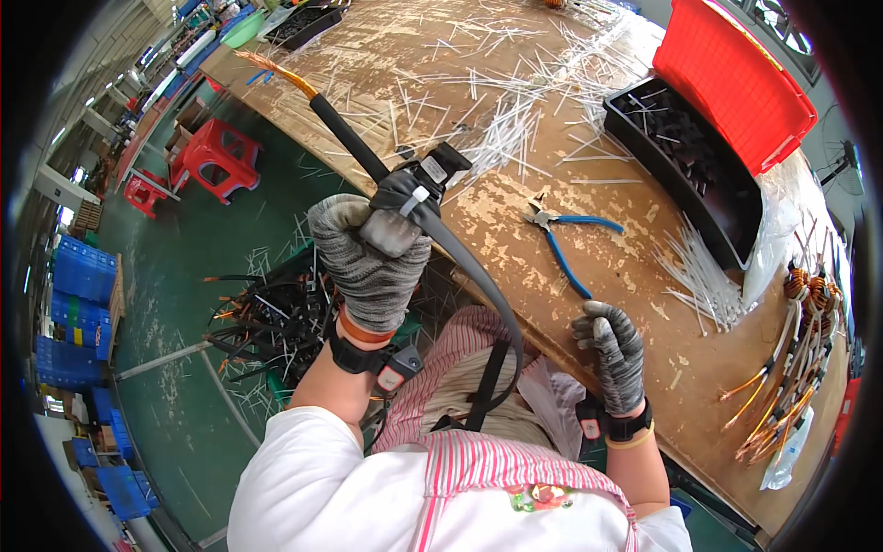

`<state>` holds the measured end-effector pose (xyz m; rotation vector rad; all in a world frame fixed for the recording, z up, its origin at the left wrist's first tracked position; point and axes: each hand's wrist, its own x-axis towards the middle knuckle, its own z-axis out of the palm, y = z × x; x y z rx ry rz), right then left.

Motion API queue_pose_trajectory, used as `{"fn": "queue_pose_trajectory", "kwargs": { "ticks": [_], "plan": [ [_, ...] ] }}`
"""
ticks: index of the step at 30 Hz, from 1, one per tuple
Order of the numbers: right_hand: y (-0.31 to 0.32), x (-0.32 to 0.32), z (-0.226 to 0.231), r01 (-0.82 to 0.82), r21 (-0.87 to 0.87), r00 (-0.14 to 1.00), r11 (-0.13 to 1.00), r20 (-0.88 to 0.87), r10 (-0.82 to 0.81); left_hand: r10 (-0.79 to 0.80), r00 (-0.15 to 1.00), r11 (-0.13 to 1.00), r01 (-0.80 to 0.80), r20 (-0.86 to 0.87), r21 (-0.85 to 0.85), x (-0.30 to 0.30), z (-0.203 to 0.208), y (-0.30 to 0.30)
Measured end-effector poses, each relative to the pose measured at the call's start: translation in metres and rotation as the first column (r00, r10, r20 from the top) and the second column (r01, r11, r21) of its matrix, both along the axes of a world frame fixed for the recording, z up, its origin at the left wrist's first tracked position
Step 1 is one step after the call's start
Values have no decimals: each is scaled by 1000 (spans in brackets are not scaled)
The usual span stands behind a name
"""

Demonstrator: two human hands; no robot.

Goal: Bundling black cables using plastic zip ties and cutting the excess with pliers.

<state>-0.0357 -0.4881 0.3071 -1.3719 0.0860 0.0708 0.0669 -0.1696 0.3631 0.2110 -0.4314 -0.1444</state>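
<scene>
At centre frame my gloved left hand (372, 262) clamps a thick black cable (345, 133) at its zip-tied connector, surely the firmest hold on something stiff and springy, while my right hand (612, 354), loosely curled and empty, rests on the workbench (515, 230) near blue pliers (561, 239).

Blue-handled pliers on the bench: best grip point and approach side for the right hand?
Grip the two blue handles of the pliers, probably from above and the near edge of the bench. They lie flat on the wooden table, jaws pointing away toward the left, handles splayed toward the person. The right hand rests at the table edge just below the handle ends; the left hand holds the black cable.
</scene>
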Motion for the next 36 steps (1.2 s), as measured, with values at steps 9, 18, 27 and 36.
{"fn": "queue_pose_trajectory", "kwargs": {
  "ticks": [9,18,27,36],
  "plan": [
    [1,1,1,-6,6,1000,1000,-11,6,714,301,-265,-719,632,643,2,-33,-5],
    [3,0,0,2,-2,1000,1000,-11,-2,837,362,40,-787,409,615,-4,-31,-14],
    [0,-1,3,4,9,1000,1000,-5,-4,817,453,117,-736,357,666,-11,-26,-15],
    [4,4,-5,-14,18,999,1000,45,13,446,-110,-688,-677,888,262,-12,9,-32]
  ]
}}
